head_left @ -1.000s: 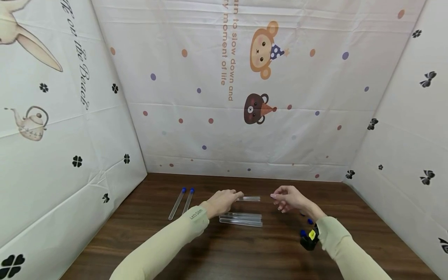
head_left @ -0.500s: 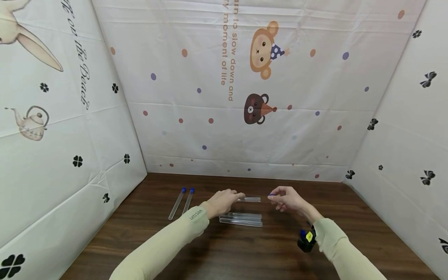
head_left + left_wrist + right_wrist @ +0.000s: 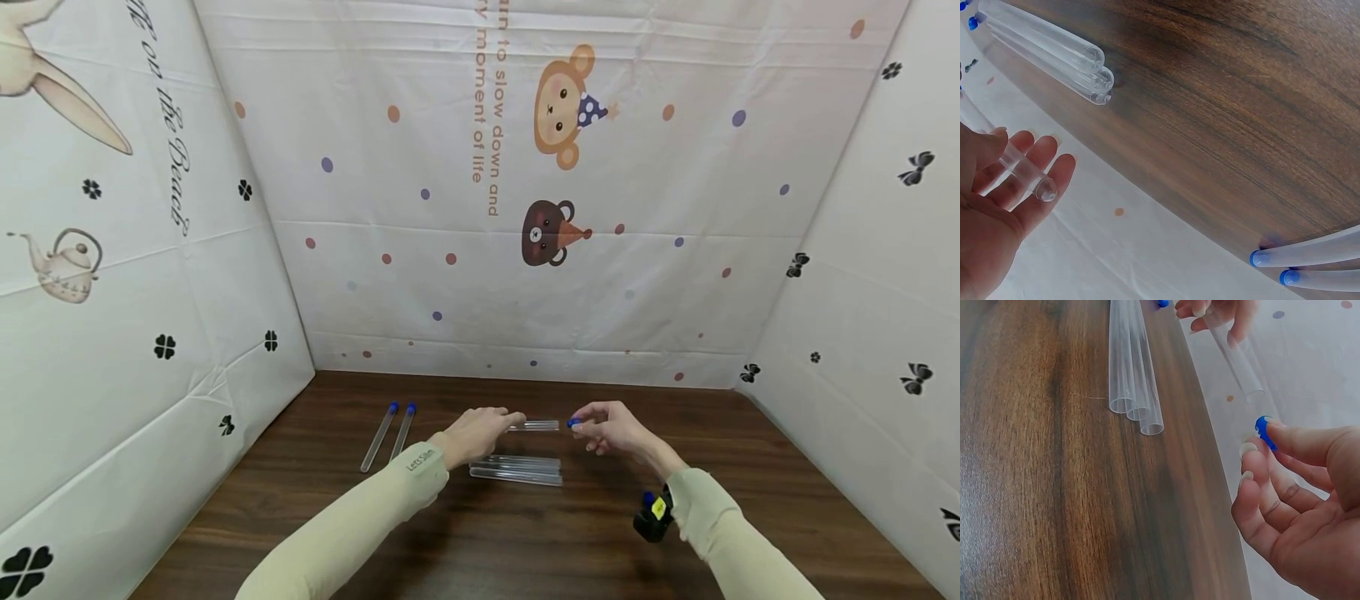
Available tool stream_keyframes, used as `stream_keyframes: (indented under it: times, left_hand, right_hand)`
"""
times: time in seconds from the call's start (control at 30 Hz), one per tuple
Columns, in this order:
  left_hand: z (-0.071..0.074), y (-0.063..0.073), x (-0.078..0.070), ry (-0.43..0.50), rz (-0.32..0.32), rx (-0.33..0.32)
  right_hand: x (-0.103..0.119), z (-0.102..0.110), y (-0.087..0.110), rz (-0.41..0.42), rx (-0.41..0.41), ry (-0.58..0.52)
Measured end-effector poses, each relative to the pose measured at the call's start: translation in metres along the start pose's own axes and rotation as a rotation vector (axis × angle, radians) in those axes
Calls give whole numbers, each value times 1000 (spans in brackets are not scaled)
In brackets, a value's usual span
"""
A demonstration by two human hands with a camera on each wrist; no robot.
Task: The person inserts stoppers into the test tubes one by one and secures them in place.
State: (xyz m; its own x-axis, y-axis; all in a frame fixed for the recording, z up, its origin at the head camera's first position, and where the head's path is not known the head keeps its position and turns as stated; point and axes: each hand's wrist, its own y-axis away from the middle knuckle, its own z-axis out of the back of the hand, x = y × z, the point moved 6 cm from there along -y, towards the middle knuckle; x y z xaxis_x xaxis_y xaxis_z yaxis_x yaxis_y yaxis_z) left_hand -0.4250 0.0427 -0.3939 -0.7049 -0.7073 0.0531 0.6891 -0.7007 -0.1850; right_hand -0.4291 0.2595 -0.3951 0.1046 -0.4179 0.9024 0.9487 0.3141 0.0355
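Note:
My left hand [image 3: 480, 433] holds a clear test tube [image 3: 542, 425] between thumb and fingers, its open mouth pointing right. In the left wrist view the rounded end of that tube [image 3: 1046, 189] lies across the fingers. My right hand [image 3: 618, 431] pinches a blue cap [image 3: 1264, 430] between thumb and fingertips. A small gap separates the cap from the tube's mouth. Three uncapped test tubes [image 3: 517, 471] lie side by side on the table, nearer than the held one. Two test tubes with blue caps [image 3: 380, 437] lie to the left, partly behind the left arm in the head view.
A black device with a yellow label [image 3: 652, 518] sits at the right wrist, with something blue [image 3: 648, 498] beside it. White printed sheets [image 3: 420, 292] stand around the back and sides of the brown wooden table [image 3: 585, 533].
My right hand has moved left toward the tube's mouth, and the blue cap now shows plainly at its fingertips. The left hand and its tube stay almost still.

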Motion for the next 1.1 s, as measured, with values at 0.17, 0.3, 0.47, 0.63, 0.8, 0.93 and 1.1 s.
stream_keyframes:
  times: [0.17, 0.3, 0.47, 0.63, 0.8, 0.93, 1.1]
  left_hand:
    - [-2, -1, 0, 2, 11, 9]
    - [-2, -2, -1, 3, 17, 23]
    - [-1, -2, -3, 8, 17, 23]
    - [-1, -4, -5, 32, 11, 15]
    - [0, -5, -6, 23, 5, 2]
    - [1, -6, -6, 22, 6, 7]
    - [1, -7, -7, 11, 9, 14]
  right_hand:
    - [1, -2, 1, 1, 7, -9]
    - [3, -3, 1, 19, 15, 5]
    - [3, -4, 0, 30, 29, 17]
    - [3, -4, -1, 38, 35, 16]
    - [3, -4, -2, 44, 38, 20]
    - [4, -3, -1, 42, 30, 38]
    - [5, -3, 0, 55, 38, 45]
